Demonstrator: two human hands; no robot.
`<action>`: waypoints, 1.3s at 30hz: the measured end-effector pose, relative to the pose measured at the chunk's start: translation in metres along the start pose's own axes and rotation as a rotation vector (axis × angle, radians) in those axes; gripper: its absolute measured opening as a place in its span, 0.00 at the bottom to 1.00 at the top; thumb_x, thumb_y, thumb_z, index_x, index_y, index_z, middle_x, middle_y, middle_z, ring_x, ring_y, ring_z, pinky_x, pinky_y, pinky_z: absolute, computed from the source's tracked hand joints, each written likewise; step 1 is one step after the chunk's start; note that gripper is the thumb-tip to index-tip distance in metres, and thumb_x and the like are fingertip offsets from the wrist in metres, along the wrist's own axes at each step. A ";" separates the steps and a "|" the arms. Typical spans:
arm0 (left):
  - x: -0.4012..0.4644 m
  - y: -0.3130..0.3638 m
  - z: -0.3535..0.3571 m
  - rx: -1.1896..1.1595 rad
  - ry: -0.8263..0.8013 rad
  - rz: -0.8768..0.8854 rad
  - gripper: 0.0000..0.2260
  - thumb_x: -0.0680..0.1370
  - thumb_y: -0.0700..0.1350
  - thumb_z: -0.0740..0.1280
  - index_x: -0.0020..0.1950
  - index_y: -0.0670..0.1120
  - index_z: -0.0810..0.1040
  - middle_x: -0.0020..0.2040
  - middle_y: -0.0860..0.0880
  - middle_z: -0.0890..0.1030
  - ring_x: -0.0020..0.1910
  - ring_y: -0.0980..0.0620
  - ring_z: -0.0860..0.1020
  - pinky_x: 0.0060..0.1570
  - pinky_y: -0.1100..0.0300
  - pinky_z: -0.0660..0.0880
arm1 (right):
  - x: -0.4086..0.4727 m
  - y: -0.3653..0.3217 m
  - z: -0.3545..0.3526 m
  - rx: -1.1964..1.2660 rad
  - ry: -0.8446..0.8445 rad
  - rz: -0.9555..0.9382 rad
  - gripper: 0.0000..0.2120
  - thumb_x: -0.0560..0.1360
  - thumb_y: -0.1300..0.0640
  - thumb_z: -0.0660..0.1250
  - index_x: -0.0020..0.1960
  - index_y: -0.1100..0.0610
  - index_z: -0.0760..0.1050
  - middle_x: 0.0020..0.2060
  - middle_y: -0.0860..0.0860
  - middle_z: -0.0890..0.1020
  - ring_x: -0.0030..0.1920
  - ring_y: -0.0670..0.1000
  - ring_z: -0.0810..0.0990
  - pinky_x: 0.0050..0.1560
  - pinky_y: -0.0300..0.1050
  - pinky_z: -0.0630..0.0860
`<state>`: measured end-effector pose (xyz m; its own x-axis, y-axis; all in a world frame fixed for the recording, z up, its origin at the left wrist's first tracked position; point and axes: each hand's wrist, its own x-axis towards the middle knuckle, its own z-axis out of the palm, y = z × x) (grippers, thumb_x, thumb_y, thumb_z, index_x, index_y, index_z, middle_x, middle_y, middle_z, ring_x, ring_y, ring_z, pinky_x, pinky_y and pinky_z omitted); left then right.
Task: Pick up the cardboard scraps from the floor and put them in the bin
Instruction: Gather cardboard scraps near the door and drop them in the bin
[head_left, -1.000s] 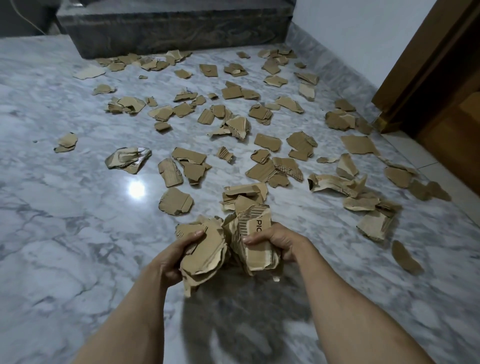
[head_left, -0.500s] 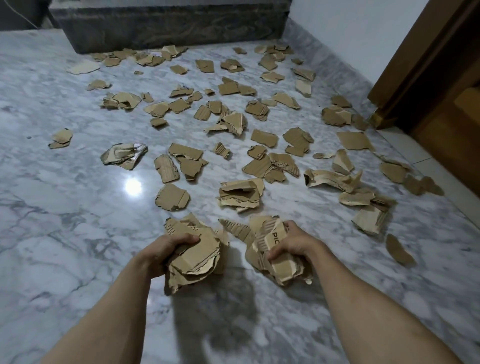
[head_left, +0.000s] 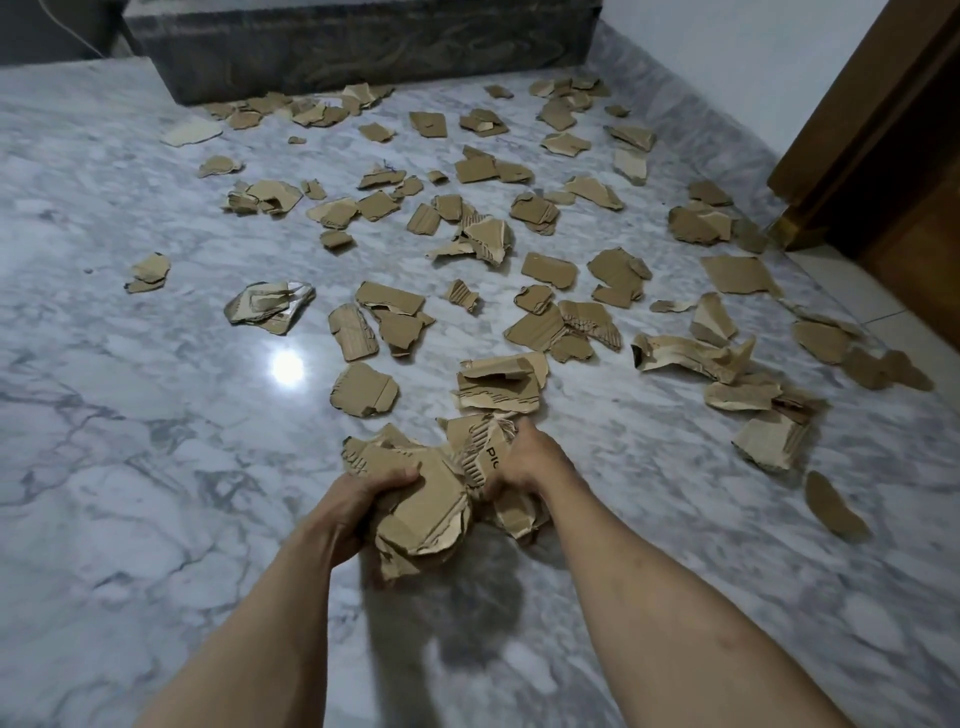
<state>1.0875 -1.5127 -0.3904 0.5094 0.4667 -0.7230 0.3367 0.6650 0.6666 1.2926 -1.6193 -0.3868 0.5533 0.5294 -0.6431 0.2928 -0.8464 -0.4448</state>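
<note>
Torn brown cardboard scraps lie scattered over the marble floor (head_left: 156, 467). My left hand (head_left: 358, 499) grips a thick bunch of scraps (head_left: 421, 509) from the left. My right hand (head_left: 524, 457) clutches a second bunch (head_left: 480, 452) with the printed letters "PIC", pressed against the first. Both bunches hang just above the floor in front of me. A loose pile of scraps (head_left: 498, 384) lies directly beyond my hands, and a single piece (head_left: 363, 389) sits to its left. No bin is in view.
A dark stone step (head_left: 363, 47) runs across the back. A wooden door frame (head_left: 872, 140) stands at the right, next to a white wall (head_left: 727, 52). More scraps (head_left: 696, 353) cluster to the right, and a lamp reflection (head_left: 287, 368) shines on the floor.
My two hands, apart half a second ago, have come together so the two bunches now press against each other. The view has shifted slightly to the left.
</note>
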 end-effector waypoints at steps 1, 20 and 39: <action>-0.002 0.001 0.003 0.006 -0.011 -0.003 0.25 0.64 0.42 0.79 0.58 0.36 0.81 0.53 0.35 0.85 0.43 0.40 0.85 0.37 0.53 0.83 | 0.000 -0.002 0.003 -0.036 0.029 0.008 0.52 0.54 0.50 0.85 0.72 0.55 0.63 0.65 0.58 0.76 0.64 0.61 0.75 0.61 0.53 0.76; 0.057 0.103 -0.044 0.241 0.214 0.060 0.26 0.64 0.39 0.81 0.59 0.34 0.79 0.50 0.36 0.85 0.44 0.38 0.85 0.39 0.52 0.82 | 0.050 -0.062 -0.085 -0.160 -0.160 -0.116 0.74 0.54 0.57 0.87 0.80 0.44 0.36 0.79 0.59 0.58 0.72 0.67 0.65 0.62 0.65 0.74; 0.089 0.087 -0.015 0.411 0.224 0.019 0.41 0.49 0.47 0.86 0.59 0.38 0.78 0.50 0.40 0.84 0.44 0.41 0.85 0.40 0.50 0.84 | 0.071 -0.060 -0.064 -0.512 -0.056 -0.072 0.71 0.54 0.47 0.86 0.80 0.48 0.39 0.78 0.58 0.43 0.78 0.65 0.45 0.68 0.67 0.64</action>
<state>1.1508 -1.4047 -0.3999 0.3497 0.6210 -0.7015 0.6382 0.3903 0.6636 1.3638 -1.5346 -0.3660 0.4794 0.5779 -0.6605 0.6805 -0.7200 -0.1361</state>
